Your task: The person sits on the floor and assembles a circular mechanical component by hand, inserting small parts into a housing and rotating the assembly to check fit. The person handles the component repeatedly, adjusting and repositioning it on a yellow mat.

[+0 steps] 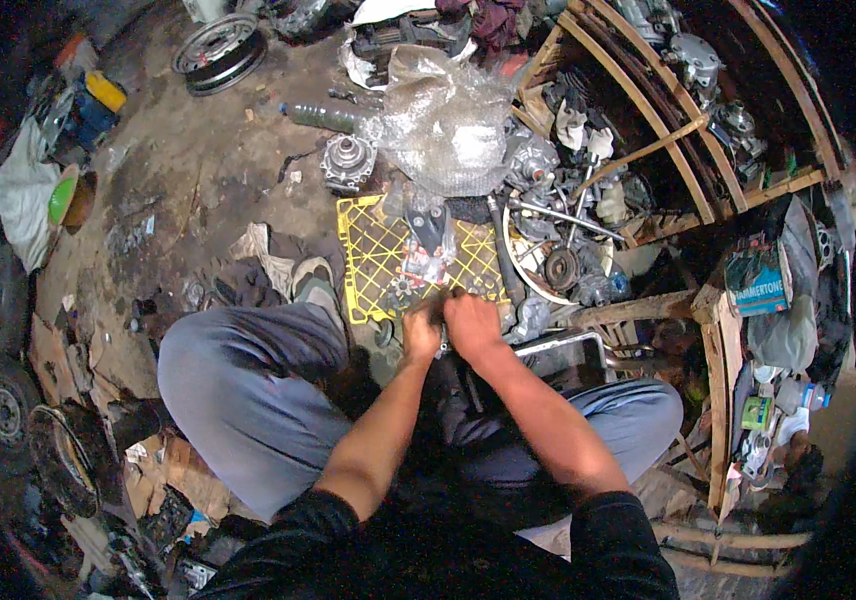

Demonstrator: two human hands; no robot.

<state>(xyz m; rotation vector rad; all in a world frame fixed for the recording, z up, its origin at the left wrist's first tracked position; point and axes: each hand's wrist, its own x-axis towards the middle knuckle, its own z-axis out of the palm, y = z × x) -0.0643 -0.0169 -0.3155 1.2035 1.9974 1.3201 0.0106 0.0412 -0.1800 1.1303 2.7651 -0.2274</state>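
My left hand [422, 334] and my right hand [472, 322] are close together at the near edge of a yellow plastic crate [351, 270]. The fingers of both are closed, and what they grip is hidden by the hands. A small bit of metal [443, 345] shows just below them, too little of it to name. Just beyond my hands, a clear plastic bag [428, 262] and a small toothed metal part [401, 287] lie on the crate's lattice. A dark metal part [428, 222] rests at the crate's far side.
Beyond the crate stand a metal housing [350, 162], a plastic bottle [323, 117] and crumpled bubble wrap [445, 115]. To the right, a round basin [521, 262] holds metal parts beside a wooden rack [648, 85]. A wheel rim [218, 52] lies far left.
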